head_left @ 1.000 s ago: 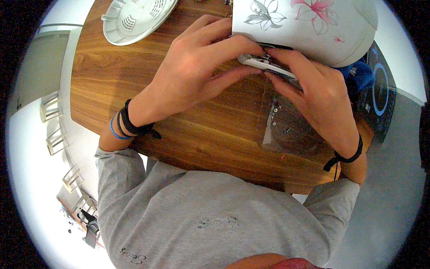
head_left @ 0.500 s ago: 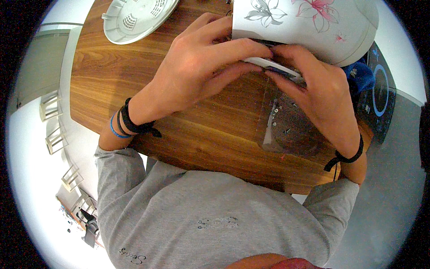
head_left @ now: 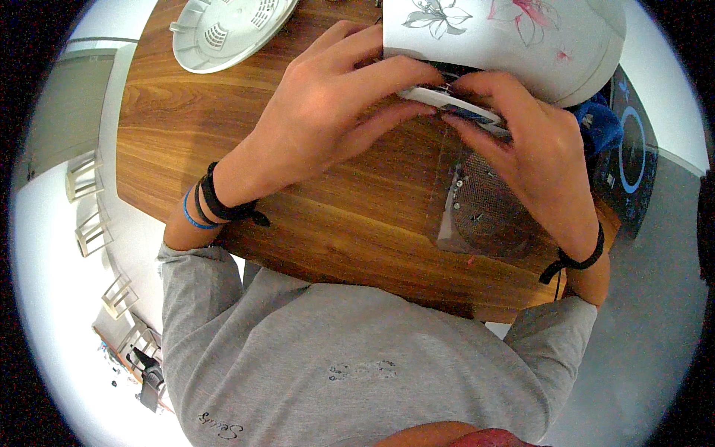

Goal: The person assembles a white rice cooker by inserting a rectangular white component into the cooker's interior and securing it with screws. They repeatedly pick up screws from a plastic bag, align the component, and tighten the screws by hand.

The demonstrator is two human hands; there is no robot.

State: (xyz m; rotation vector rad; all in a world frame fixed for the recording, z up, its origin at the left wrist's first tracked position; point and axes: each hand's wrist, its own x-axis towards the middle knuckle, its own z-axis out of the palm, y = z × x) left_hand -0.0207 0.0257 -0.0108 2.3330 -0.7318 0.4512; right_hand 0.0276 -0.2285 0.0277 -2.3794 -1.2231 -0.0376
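**Pinching a thin white panel (head_left: 426,97) beside the big flowered shell (head_left: 462,48)**

The work looks partway done. On the near side of the shell, a clear, shiny plastic piece (head_left: 488,201) lies on the table (head_left: 313,223) with no hand on it. It has a dark, dotted patch and tiny round bits.

A bit farther on, just at the shell's near edge, both hands hold the panel up. The left hand (head_left: 328,97) pinches its left end between thumb and fingers. The right hand (head_left: 536,145) pinches its right end the same way. The panel is slim, hard and smooth, with a dark bluish part. It tilts and does not lie flat on the shell, so I think this bit is not finished. Fingers hide whether they are joined, so I cannot tell how much is left.

The shell is glossy, white and rounded, with gray and pink flowers. Right of it are a soft-looking blue thing (head_left: 599,127) and a flat black board (head_left: 633,149) with a blue ring. Left of it lies a round white plate (head_left: 238,45) with little slots, set apart. The table is brown, with wavy wood lines.
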